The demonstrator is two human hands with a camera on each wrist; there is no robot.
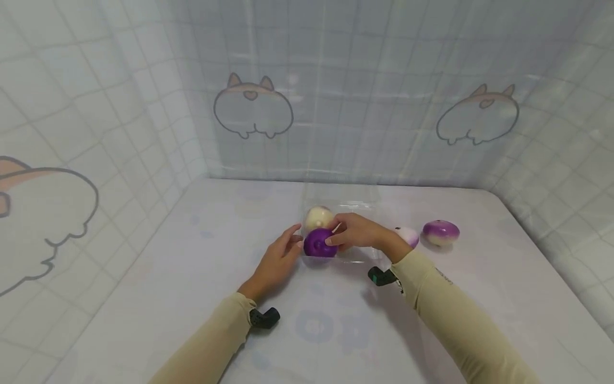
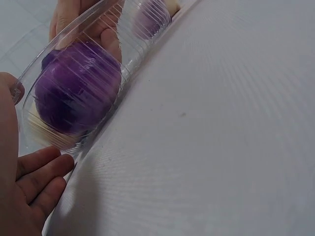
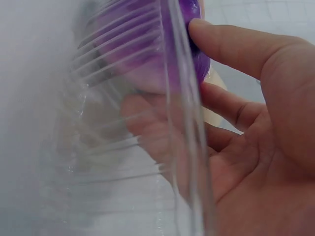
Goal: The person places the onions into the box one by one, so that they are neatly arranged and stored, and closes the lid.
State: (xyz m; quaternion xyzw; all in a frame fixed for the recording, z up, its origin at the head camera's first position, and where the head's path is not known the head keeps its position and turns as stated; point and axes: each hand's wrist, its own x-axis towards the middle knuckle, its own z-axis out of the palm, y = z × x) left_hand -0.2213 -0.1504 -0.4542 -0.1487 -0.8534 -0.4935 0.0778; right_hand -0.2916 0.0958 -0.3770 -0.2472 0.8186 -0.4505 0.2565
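A clear ribbed plastic box (image 1: 352, 261) stands on the table with a glossy purple onion (image 1: 317, 244) at its front left and a whitish onion (image 1: 318, 217) behind that one. My right hand (image 1: 357, 230) reaches inside and grips the purple onion, thumb on its near side. Through the box wall, more of that hand's fingers (image 3: 147, 118) show beneath the onion. Beside the box's left end is my left hand (image 1: 279, 258), its fingers loosely extended. In the left wrist view those fingers (image 2: 47, 172) lie against or very close to the box's lower side, thumb near the rim.
Right of the box lie two purple-and-white onions: one (image 1: 408, 236) partly behind my right wrist, the other (image 1: 441, 233) farther right. The box's clear lid (image 1: 340, 191) stands raised at the back. Tile-patterned sheeting (image 1: 360, 106) encloses the white table (image 1: 230, 213) at the back and sides.
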